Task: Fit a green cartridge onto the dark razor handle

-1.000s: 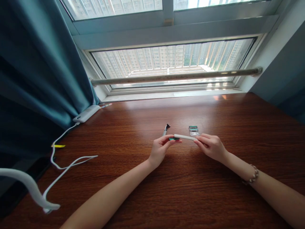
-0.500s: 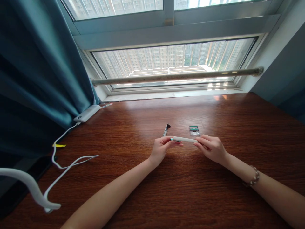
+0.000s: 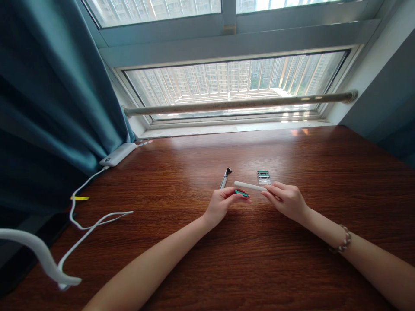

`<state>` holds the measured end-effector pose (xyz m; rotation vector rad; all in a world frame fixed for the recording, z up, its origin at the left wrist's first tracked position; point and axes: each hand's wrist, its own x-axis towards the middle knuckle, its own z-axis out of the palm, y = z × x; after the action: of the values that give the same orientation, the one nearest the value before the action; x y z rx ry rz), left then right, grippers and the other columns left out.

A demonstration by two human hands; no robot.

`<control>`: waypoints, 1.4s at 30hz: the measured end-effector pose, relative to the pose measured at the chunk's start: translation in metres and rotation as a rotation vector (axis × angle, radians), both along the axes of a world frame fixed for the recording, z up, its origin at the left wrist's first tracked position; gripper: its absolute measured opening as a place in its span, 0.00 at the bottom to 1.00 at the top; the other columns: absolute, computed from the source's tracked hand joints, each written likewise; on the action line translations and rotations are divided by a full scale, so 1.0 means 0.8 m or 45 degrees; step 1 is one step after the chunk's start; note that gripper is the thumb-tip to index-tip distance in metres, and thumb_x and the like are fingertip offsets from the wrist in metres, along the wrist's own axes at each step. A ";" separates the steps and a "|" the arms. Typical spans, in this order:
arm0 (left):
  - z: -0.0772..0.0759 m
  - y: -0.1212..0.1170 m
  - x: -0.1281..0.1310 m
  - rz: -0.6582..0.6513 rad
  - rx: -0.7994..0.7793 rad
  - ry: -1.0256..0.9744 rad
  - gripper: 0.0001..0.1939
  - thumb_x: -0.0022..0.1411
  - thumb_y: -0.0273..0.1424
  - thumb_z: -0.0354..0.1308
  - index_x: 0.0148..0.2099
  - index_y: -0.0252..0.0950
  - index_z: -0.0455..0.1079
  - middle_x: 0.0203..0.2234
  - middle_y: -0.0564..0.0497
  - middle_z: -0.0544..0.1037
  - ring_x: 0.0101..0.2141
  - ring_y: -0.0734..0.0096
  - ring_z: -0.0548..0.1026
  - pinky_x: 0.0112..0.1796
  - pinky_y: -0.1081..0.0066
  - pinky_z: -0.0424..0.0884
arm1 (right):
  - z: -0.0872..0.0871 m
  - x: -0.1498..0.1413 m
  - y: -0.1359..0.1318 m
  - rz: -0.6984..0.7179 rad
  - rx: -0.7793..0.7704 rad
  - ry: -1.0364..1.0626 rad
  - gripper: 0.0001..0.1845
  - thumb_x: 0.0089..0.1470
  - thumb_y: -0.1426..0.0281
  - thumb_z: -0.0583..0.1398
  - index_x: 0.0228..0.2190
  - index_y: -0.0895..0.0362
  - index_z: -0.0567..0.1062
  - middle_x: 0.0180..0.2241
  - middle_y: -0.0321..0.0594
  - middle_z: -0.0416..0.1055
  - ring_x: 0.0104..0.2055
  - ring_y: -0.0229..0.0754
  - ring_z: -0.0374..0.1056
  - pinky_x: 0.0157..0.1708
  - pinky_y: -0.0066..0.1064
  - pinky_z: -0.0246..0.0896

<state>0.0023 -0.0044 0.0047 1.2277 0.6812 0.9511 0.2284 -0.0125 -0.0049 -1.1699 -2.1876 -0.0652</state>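
My left hand [image 3: 222,203] pinches a small teal razor head [image 3: 241,193] between thumb and fingertips above the wooden table [image 3: 227,259]. My right hand [image 3: 287,199] grips one end of a slim white handle [image 3: 249,186], whose free tip points left and hovers just above the razor head. The two parts are apart. A second, dark metal handle [image 3: 225,177] lies on the table just behind my left hand. A clear pack of spare teal blades [image 3: 263,176] lies behind my right hand.
A white power bank [image 3: 117,154] sits at the table's far left corner against the blue curtain [image 3: 48,99], with white cables [image 3: 94,220] trailing toward me. A window sill [image 3: 233,128] and a metal rail [image 3: 240,103] run along the far edge.
The teal head, earlier at the tip of the white handle, is now separate in my left hand. The handle has lifted slightly up and away.
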 end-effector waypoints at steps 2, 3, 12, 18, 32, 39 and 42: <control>0.000 0.000 0.000 -0.010 -0.012 -0.013 0.10 0.55 0.30 0.54 0.38 0.29 0.71 0.31 0.44 0.77 0.34 0.61 0.75 0.43 0.59 0.67 | 0.000 0.001 0.000 -0.017 0.012 0.016 0.11 0.53 0.67 0.54 0.31 0.58 0.74 0.19 0.35 0.62 0.20 0.31 0.56 0.23 0.24 0.49; 0.000 0.000 0.000 -0.018 -0.020 -0.034 0.10 0.55 0.30 0.54 0.38 0.29 0.71 0.32 0.44 0.77 0.34 0.61 0.75 0.43 0.59 0.67 | 0.000 0.001 0.000 0.000 0.015 0.024 0.10 0.53 0.67 0.55 0.31 0.58 0.74 0.19 0.35 0.62 0.20 0.31 0.56 0.23 0.24 0.49; -0.003 0.000 0.000 -0.031 -0.066 -0.087 0.10 0.54 0.30 0.56 0.39 0.29 0.70 0.33 0.44 0.76 0.34 0.60 0.75 0.44 0.58 0.66 | -0.002 0.001 0.001 -0.082 0.083 -0.030 0.09 0.52 0.67 0.56 0.32 0.58 0.74 0.20 0.35 0.63 0.21 0.31 0.57 0.23 0.24 0.49; -0.005 0.002 0.002 -0.032 -0.109 -0.199 0.10 0.55 0.29 0.55 0.38 0.28 0.69 0.35 0.43 0.75 0.37 0.59 0.74 0.46 0.56 0.64 | 0.000 0.001 -0.001 0.020 0.067 -0.030 0.09 0.51 0.68 0.56 0.34 0.58 0.73 0.22 0.35 0.65 0.22 0.31 0.58 0.24 0.24 0.49; -0.002 0.005 0.002 0.084 -0.338 -0.432 0.16 0.52 0.32 0.59 0.44 0.32 0.70 0.38 0.42 0.74 0.39 0.64 0.73 0.49 0.60 0.61 | -0.001 -0.003 0.001 -0.134 -0.067 0.141 0.11 0.53 0.66 0.54 0.28 0.58 0.74 0.19 0.35 0.60 0.20 0.31 0.55 0.23 0.24 0.49; -0.008 0.009 -0.003 0.154 -0.261 -0.298 0.15 0.45 0.24 0.63 0.39 0.33 0.72 0.36 0.46 0.75 0.38 0.68 0.72 0.47 0.65 0.63 | 0.000 -0.001 0.003 0.009 -0.114 0.099 0.10 0.53 0.66 0.54 0.29 0.58 0.74 0.20 0.35 0.60 0.21 0.32 0.55 0.23 0.24 0.49; -0.012 0.011 -0.004 0.196 -0.201 -0.229 0.16 0.44 0.23 0.63 0.39 0.33 0.72 0.36 0.46 0.75 0.37 0.68 0.72 0.44 0.65 0.65 | -0.002 0.003 0.006 -0.100 -0.087 0.091 0.11 0.53 0.65 0.54 0.27 0.58 0.74 0.19 0.35 0.60 0.20 0.32 0.55 0.24 0.25 0.49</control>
<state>-0.0012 0.0047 -0.0046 0.9486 0.7009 1.0987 0.2309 -0.0078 -0.0062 -1.2770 -2.0956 0.0179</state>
